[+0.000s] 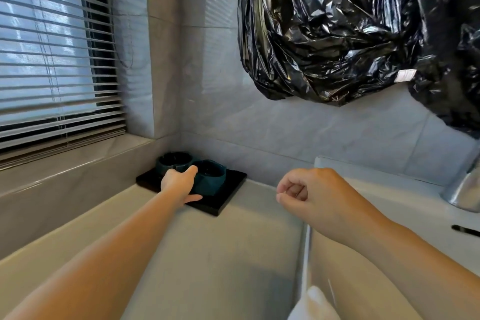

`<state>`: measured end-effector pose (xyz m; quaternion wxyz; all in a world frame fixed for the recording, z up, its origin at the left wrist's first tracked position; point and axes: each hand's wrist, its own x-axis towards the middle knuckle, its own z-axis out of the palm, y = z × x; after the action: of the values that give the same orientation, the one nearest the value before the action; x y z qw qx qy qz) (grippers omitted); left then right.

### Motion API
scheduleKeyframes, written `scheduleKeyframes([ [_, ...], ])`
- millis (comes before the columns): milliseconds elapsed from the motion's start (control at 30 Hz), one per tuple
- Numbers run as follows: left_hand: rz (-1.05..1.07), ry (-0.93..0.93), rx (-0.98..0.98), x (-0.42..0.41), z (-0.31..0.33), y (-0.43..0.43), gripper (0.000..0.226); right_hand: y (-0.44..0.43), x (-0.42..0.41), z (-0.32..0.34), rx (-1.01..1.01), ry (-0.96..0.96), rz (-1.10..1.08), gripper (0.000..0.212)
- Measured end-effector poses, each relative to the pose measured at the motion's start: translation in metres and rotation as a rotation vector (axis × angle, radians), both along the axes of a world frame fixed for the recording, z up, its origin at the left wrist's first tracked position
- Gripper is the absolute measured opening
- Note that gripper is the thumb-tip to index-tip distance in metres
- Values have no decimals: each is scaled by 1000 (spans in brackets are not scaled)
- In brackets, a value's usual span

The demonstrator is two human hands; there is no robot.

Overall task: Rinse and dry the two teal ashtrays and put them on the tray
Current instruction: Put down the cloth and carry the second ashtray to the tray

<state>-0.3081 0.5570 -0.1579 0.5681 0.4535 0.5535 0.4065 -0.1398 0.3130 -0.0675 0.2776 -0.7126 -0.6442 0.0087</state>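
Observation:
Two teal ashtrays stand side by side on a black square tray (230, 196) in the counter's far corner. The far ashtray (174, 161) is behind the near ashtray (211, 176). My left hand (179, 183) reaches onto the tray, its fingers against the near ashtray's left side and its thumb spread low; whether it grips is unclear. My right hand (309, 196) hovers to the right of the tray, curled into a loose fist with nothing visible in it.
A white sink (389, 215) lies at right with a chrome faucet base (465, 189). A white cloth (314, 304) shows at the bottom edge. A black plastic bag (350, 28) covers the wall above. Window blinds (52, 47) and a sill are at left.

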Motion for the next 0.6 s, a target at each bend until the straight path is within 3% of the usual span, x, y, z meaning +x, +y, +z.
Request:
scheduleKeyframes([
  [167,-28,55,0,7,2,-2,49,-1,-4,1,9,24,3,6],
  [267,-44,180,76,12,1,-9,29,-2,-5,1,9,41,4,7],
  [300,-52,281,144,13,-1,-12,22,-3,-5,1,7,42,4,7],
  [400,-103,609,395,11,-6,-20,32,-4,-7,1,4,34,6,8],
  [467,-169,821,556,6,-6,-26,26,-4,-8,2,7,33,10,9],
  [600,-304,1176,1021,2,-10,-33,36,-4,-10,3,8,33,15,9],
])
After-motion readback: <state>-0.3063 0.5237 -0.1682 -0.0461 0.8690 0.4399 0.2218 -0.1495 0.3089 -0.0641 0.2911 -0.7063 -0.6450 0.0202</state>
